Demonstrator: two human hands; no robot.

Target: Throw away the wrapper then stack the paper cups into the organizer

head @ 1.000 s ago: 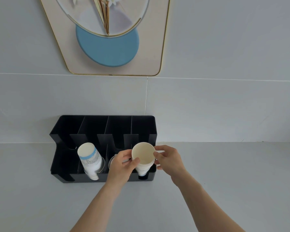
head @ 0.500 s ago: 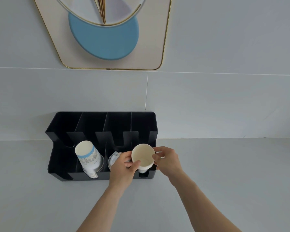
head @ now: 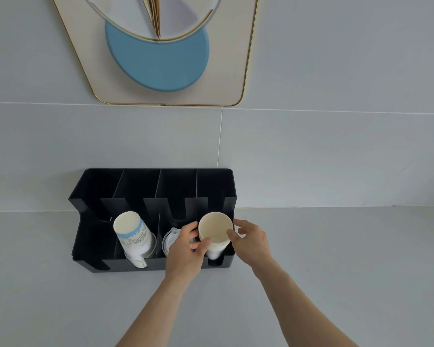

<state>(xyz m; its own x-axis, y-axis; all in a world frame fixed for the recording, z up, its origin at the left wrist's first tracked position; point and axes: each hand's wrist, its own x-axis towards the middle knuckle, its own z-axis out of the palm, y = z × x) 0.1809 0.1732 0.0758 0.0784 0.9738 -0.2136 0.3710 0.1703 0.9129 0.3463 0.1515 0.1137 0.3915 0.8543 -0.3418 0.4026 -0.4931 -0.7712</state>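
A black organizer [head: 140,186] with four slots stands against the wall on the grey counter. In its rightmost slot leans a stack of plain cream paper cups [head: 215,232], mouth towards me. My left hand [head: 185,254] pinches the stack's left rim and side with thumb and fingers. On the stack's right rim rest the fingertips of my right hand [head: 249,240]. Another stack of cups with a blue band [head: 133,234] lies in the second slot from the left. No wrapper is in view.
White plastic lids [head: 169,240] sit in the third slot, partly hidden by my left hand. The leftmost slot holds nothing. A framed picture [head: 158,58] hangs on the tiled wall above. The grey counter [head: 336,259] stretches right and towards me.
The cream stack has sunk a little deeper into the rightmost slot, both hands staying on it. The camera has tilted slightly, shifting the scene.
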